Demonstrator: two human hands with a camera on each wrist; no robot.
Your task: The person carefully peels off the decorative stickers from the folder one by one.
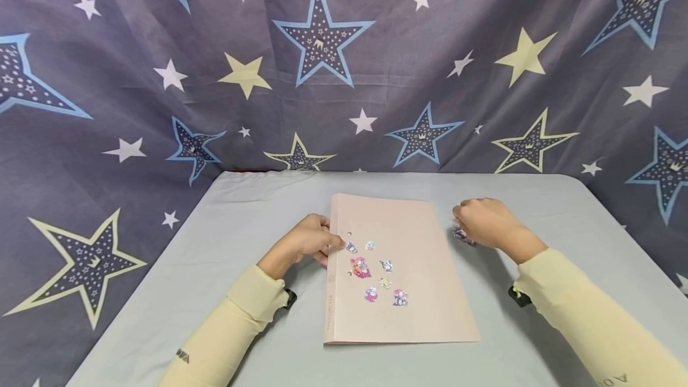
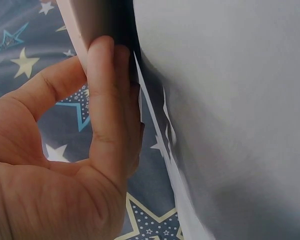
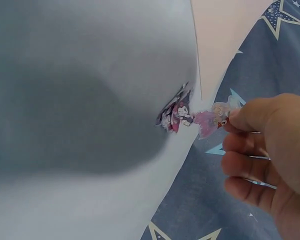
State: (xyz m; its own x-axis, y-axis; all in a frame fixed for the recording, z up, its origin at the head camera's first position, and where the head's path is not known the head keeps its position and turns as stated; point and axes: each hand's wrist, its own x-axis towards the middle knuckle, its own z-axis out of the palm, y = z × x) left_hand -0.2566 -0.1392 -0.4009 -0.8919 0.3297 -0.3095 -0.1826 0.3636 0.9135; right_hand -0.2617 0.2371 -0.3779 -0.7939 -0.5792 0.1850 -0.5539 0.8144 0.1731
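Note:
A pale pink folder (image 1: 419, 243) lies on the table, with several small shiny cartoon stickers (image 1: 360, 266) scattered over its left half. My left hand (image 1: 309, 237) grips the folder's spine edge, thumb on the cover and fingers along the side. Beyond the folder's right edge, my right hand (image 1: 490, 221) pinches a pink cartoon sticker (image 3: 210, 121) between thumb and index finger. Right below that sticker is a small pile of dark and pink stickers (image 3: 176, 111) on the table; the right wrist view does not show whether they touch.
Pale grey cloth covers the table (image 1: 252, 208). Behind it and at its sides hangs a dark curtain (image 1: 204, 34) patterned with stars. Dark wrist devices show at the left cuff (image 1: 291, 298) and the right cuff (image 1: 518, 297).

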